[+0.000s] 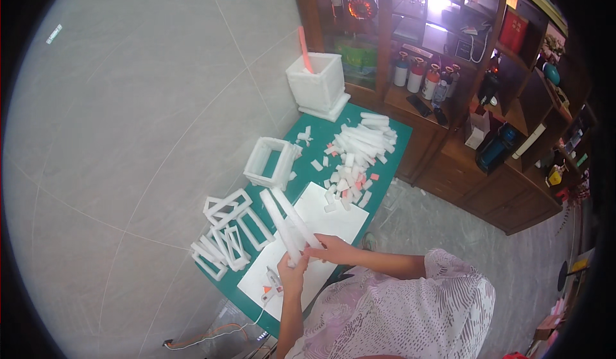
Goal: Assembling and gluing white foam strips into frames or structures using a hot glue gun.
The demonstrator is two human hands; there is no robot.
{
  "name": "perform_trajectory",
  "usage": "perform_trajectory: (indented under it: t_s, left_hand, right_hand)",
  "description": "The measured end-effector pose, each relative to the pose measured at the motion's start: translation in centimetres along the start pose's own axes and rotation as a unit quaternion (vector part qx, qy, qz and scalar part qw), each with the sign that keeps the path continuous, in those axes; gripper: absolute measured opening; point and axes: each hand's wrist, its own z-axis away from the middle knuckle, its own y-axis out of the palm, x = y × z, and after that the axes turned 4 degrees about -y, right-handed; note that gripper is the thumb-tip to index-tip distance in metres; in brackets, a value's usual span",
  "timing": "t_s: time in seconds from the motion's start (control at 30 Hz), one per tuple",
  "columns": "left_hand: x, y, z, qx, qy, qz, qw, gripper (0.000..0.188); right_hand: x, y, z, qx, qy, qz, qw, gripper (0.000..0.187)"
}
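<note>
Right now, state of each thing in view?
Left hand: gripping two white foam strips.
Right hand: pinching the same strips.
Glue gun: lying on white sheet.
Foam box frame: standing, open-sided.
Flat foam frames: lying overlapped.
Foam pot: upright.

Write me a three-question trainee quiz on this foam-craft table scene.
1. True or false: both hands grip long white foam strips above the white sheet.
2. What lies on the sheet beside the left hand? A) scissors B) a glue gun C) a ruler
3. Fill in: the pile of loose foam sticks lies on the ___ mat.

Key: 1 true, the right hand too; 2 B; 3 green.
</note>
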Motion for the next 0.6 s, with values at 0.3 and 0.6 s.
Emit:
perform_trajectory:
  t_s: [0.3,0.6]
  left_hand:
    - [1.3,0.7,0.2,0.006,-0.073,0.149,0.986,0.013]
    - [5.0,-7.6,-1.7,-0.077,-0.031,0.301,0.950,0.017]
  right_hand:
    - [1.9,-1.1,1.3,0.072,0.051,0.000,0.996,0.033]
    - [2.0,-5.3,1.5,0.135,0.013,-0.198,0.971,0.022]
